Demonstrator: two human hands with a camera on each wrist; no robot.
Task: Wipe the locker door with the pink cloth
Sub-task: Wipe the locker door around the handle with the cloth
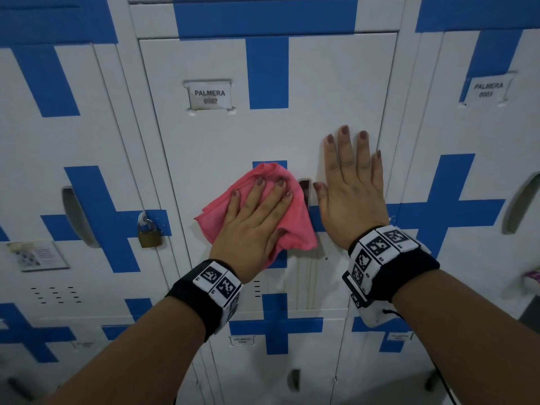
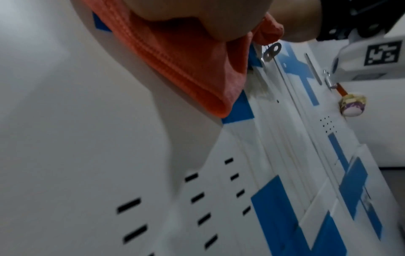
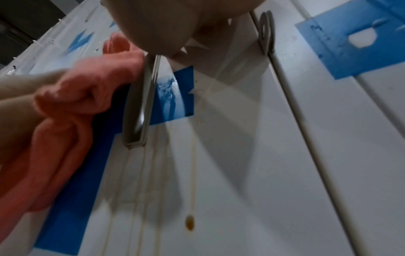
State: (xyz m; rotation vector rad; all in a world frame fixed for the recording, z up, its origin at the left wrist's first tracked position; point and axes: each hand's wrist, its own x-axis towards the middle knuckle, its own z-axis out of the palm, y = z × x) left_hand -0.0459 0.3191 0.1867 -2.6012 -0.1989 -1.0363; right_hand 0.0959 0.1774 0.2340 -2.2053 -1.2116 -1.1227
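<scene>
The white locker door (image 1: 222, 141) with blue tape crosses and a "PALMERA 0007" label fills the middle of the head view. My left hand (image 1: 257, 211) lies flat on the crumpled pink cloth (image 1: 295, 226) and presses it against the door, just left of the recessed handle (image 1: 304, 190). My right hand (image 1: 350, 182) rests flat on the door to the right of the handle, fingers straight and spread. The left wrist view shows the cloth (image 2: 186, 69) bunched under my palm. The right wrist view shows the cloth (image 3: 65, 107) against the handle (image 3: 138, 110).
A brass padlock (image 1: 149, 233) hangs on the left neighbour locker. A brown drip streak (image 3: 190, 223) runs down the door below my right palm. Vent slots (image 2: 197, 197) sit low on the door. Metal hasp rings (image 3: 266, 31) stick out at the door's right edge.
</scene>
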